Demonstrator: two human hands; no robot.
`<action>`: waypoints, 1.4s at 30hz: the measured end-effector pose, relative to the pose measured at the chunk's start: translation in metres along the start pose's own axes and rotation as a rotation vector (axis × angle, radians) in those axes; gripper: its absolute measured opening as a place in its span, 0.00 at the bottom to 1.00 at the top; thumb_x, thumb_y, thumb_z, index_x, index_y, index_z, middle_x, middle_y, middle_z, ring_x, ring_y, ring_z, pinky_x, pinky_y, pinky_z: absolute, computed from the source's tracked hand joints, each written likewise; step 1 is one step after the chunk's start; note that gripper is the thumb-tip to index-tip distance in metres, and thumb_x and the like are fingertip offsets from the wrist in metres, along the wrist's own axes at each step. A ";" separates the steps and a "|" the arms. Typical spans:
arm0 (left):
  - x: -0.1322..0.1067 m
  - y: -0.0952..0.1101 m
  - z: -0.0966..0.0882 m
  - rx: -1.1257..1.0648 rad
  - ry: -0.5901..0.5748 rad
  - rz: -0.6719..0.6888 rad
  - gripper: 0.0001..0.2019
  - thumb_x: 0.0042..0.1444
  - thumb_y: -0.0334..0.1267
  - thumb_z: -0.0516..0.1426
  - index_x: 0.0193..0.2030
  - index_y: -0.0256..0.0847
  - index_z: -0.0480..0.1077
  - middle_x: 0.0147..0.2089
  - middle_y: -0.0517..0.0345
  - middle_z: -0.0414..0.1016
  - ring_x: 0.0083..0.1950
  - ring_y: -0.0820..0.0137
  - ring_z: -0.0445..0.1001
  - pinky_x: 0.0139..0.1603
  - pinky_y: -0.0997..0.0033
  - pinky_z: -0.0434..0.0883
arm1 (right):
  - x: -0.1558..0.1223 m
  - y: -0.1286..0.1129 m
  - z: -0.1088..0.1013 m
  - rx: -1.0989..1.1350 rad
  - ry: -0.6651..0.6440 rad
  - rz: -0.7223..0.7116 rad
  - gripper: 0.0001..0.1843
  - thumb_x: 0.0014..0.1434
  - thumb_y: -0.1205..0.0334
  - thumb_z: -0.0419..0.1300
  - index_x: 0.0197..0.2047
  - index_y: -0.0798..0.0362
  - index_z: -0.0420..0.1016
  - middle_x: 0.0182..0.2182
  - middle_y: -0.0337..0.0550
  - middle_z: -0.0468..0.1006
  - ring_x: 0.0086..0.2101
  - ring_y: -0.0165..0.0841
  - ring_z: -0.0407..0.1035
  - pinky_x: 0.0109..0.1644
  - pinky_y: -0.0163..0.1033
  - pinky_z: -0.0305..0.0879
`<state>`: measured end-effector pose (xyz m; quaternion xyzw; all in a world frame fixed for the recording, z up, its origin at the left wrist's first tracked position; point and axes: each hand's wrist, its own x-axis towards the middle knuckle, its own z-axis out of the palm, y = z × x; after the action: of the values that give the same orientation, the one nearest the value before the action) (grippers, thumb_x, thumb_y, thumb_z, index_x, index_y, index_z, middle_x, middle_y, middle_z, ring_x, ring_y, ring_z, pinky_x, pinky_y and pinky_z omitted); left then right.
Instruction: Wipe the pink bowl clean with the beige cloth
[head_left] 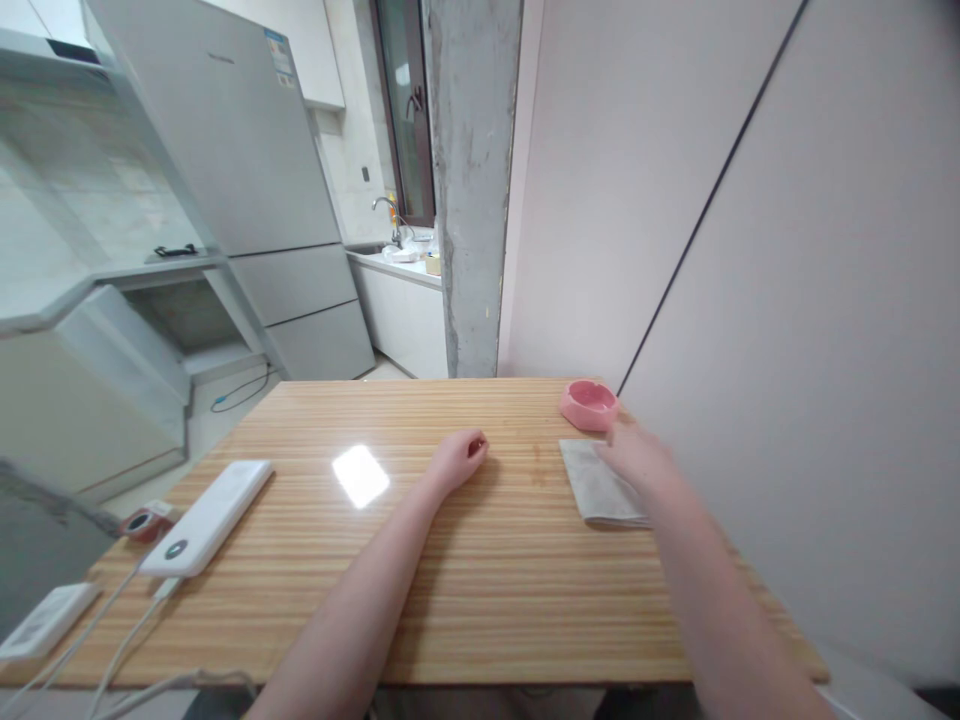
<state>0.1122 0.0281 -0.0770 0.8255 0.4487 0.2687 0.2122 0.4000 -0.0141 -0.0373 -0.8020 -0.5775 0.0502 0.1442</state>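
The right hand is reaching forward along the right edge of the tabletop, forearm stretched out from the near right corner, palm facing down. It is lying over the far end of a folded grey cloth, with its fingertips just beside the pink ashtray; whether they are touching the ashtray I cannot tell. The fingers are looking loosely extended, not closed around anything, though how far they are spread is hidden by the back of the hand.

The left hand is resting on the middle of the tabletop, forearm running diagonally in from the near edge. Its fingers are curled into a loose fist, holding nothing that shows.

The cloth is lying flat near the right edge, its long axis running from the near side toward the far right corner, slightly angled. It is looking pale grey, thin and rectangular, with a faint mottled pattern.

The ashtray is sitting at the far right corner, round, glossy pink, with notches in its rim.
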 end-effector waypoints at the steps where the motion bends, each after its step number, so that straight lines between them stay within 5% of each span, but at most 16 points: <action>1: 0.000 0.000 0.001 -0.001 -0.029 -0.003 0.10 0.56 0.38 0.50 0.31 0.39 0.70 0.27 0.59 0.71 0.30 0.72 0.67 0.32 0.74 0.63 | -0.003 -0.025 0.006 0.077 -0.030 -0.099 0.13 0.52 0.62 0.60 0.41 0.56 0.74 0.39 0.54 0.77 0.41 0.41 0.71 0.46 0.43 0.64; 5: 0.000 -0.004 0.006 -0.033 -0.063 0.007 0.09 0.53 0.35 0.52 0.35 0.37 0.73 0.30 0.56 0.75 0.32 0.70 0.70 0.36 0.72 0.67 | -0.020 -0.120 0.050 0.643 -0.226 -0.518 0.19 0.61 0.62 0.50 0.55 0.54 0.65 0.50 0.50 0.73 0.48 0.34 0.68 0.54 0.41 0.62; 8: 0.002 -0.008 0.009 -0.062 -0.050 -0.020 0.12 0.49 0.28 0.51 0.38 0.33 0.74 0.39 0.47 0.78 0.40 0.65 0.74 0.42 0.69 0.70 | -0.030 -0.148 0.086 0.807 -0.178 -0.668 0.18 0.63 0.60 0.47 0.53 0.53 0.68 0.51 0.50 0.72 0.52 0.34 0.64 0.59 0.43 0.57; 12: 0.002 -0.006 0.011 -0.051 -0.064 -0.043 0.15 0.47 0.26 0.51 0.39 0.32 0.75 0.42 0.45 0.78 0.44 0.63 0.75 0.46 0.66 0.70 | -0.033 -0.142 0.106 0.866 -0.142 -0.679 0.18 0.65 0.55 0.44 0.48 0.52 0.71 0.45 0.48 0.74 0.48 0.35 0.66 0.57 0.44 0.60; 36: 0.001 -0.008 0.013 -0.041 -0.070 -0.069 0.14 0.46 0.26 0.51 0.37 0.33 0.76 0.40 0.46 0.79 0.42 0.63 0.75 0.46 0.67 0.71 | -0.033 -0.140 0.106 0.823 -0.134 -0.682 0.18 0.65 0.56 0.44 0.49 0.54 0.70 0.46 0.49 0.74 0.49 0.34 0.66 0.57 0.43 0.60; 39: 0.001 -0.006 0.011 -0.028 -0.084 -0.056 0.12 0.48 0.28 0.51 0.36 0.34 0.75 0.39 0.46 0.78 0.41 0.64 0.74 0.44 0.67 0.70 | -0.034 -0.140 0.103 0.692 -0.104 -0.690 0.21 0.66 0.56 0.43 0.52 0.54 0.69 0.49 0.51 0.73 0.51 0.36 0.65 0.59 0.45 0.57; 42: 0.001 -0.004 0.008 0.019 -0.103 -0.040 0.10 0.53 0.34 0.51 0.34 0.36 0.74 0.34 0.52 0.77 0.35 0.68 0.71 0.39 0.70 0.68 | -0.025 -0.125 0.087 0.392 0.112 -0.550 0.24 0.64 0.54 0.46 0.60 0.54 0.63 0.58 0.54 0.66 0.60 0.44 0.54 0.64 0.56 0.43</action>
<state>0.1157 0.0298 -0.0853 0.8311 0.4559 0.2175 0.2325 0.2564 0.0141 -0.0861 -0.5749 -0.7427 0.0754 0.3350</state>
